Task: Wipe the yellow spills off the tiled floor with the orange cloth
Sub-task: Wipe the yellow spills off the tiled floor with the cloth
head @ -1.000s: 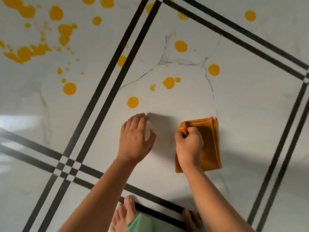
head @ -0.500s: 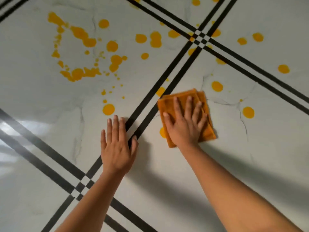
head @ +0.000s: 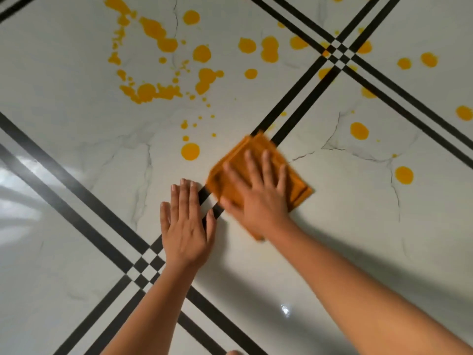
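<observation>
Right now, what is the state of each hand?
Left hand: open, flat on the floor, holding nothing.
Right hand: open, palm pressing the cloth down, not gripping it.

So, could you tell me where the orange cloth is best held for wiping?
Press flat on the top face of the folded cloth from above, as the right hand does. It lies flat on the floor, so a spread palm holds it better than pinching an edge.

two bare forearms, no sleeves or jewellery showing; left hand (head: 185, 226) and right hand (head: 258, 196) ungloved, nails short.
</observation>
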A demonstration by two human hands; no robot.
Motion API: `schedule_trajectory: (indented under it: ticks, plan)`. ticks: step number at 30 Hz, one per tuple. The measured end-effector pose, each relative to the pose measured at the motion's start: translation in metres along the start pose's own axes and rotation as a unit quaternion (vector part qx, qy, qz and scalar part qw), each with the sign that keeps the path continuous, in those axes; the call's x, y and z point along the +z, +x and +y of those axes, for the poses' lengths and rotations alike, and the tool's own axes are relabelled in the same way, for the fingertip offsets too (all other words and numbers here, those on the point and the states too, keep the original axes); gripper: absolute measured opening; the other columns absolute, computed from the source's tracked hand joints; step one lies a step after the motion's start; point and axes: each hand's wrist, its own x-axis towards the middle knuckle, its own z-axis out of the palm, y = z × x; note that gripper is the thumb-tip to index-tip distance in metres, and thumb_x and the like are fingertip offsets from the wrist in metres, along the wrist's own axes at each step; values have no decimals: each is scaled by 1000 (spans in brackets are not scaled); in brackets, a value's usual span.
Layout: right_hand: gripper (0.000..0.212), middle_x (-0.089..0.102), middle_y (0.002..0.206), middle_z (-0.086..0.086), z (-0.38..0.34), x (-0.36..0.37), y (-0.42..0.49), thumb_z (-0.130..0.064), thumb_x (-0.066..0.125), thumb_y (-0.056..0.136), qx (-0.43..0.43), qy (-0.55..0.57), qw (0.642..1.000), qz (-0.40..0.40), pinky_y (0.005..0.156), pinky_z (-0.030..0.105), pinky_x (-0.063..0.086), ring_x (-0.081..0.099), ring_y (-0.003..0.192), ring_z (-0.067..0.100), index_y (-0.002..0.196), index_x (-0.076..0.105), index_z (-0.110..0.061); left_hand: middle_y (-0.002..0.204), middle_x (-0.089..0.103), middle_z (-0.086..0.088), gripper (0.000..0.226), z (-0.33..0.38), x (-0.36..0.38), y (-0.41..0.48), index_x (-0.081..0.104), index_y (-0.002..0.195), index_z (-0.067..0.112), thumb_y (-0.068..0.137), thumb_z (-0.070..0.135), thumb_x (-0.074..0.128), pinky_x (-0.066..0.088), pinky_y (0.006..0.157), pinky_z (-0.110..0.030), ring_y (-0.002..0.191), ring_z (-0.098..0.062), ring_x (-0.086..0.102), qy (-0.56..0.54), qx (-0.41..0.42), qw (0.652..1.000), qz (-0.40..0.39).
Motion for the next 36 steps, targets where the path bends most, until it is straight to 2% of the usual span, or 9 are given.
schedule_trajectory:
  ticks: [3,8,12,14,19,24,30,34,36]
  plan:
    - [72,18,156,7,30,-1,-60,-70,34,79,-66,-24,997,-19,105,63,17,11,142,36,144,19,-45,154,-9,2,66,-12,-5,-4,-7,146,18,91,52,10,-15,113,-32,143,-15,-13,-4,-14,1000,-2]
    - [69,12,158,10,28,-12,44,-68,25,84,142,0,990,5,108,65,4,5,142,42,147,16,-41,153,-10,3,66,-14,-4,2,-7,145,17,91,50,12,-16,113,-33,143,-15,-12,-7,-21,1000,11]
    - [66,16,157,6,-21,2,-14,-67,33,83,-47,-13,999,9,109,62,10,14,142,37,144,23,-44,155,-5,0,67,-16,-4,-3,0,147,15,92,51,16,-13,114,-35,143,-16,-8,-12,-15,1000,5]
    - [67,16,157,4,7,-1,-53,-69,32,82,-62,-20,998,-13,108,60,13,19,141,36,144,21,-46,156,4,-3,69,-20,-5,-9,7,148,13,93,51,20,-8,115,-37,144,-18,-3,-4,-10,1000,1]
    - [67,17,157,9,19,-8,49,-68,25,84,121,-3,992,20,108,64,7,9,142,41,145,22,-41,155,-4,1,68,-21,-3,-8,0,147,17,91,52,16,-12,114,-36,143,-15,-8,-8,-32,999,15]
    - [64,17,157,4,-9,1,-18,-67,29,85,-108,-40,993,-8,109,61,13,15,142,35,145,21,-44,153,-14,5,70,-18,-7,-1,-7,146,20,89,57,12,-18,111,-34,140,-11,-18,-31,-55,998,17]
    - [68,9,158,8,21,-11,47,-68,20,84,118,-8,993,-6,109,63,5,3,143,39,147,13,-41,153,-14,4,69,-22,-4,-1,-7,147,19,92,55,15,-17,113,-36,141,-13,-20,-31,-62,997,25]
    - [65,15,158,5,-27,-3,18,-65,28,85,-56,-27,998,-6,110,62,10,11,143,35,145,19,-44,154,-10,3,70,-17,-4,-7,-2,147,17,90,54,14,-12,114,-39,142,-14,-15,-33,-55,998,20]
    - [65,18,157,4,-2,-3,-35,-67,28,84,-77,-36,996,-25,109,61,14,16,143,34,145,19,-45,155,-9,1,71,-16,-5,-9,-1,148,17,90,55,11,-11,114,-40,142,-15,-14,-31,-41,999,5]
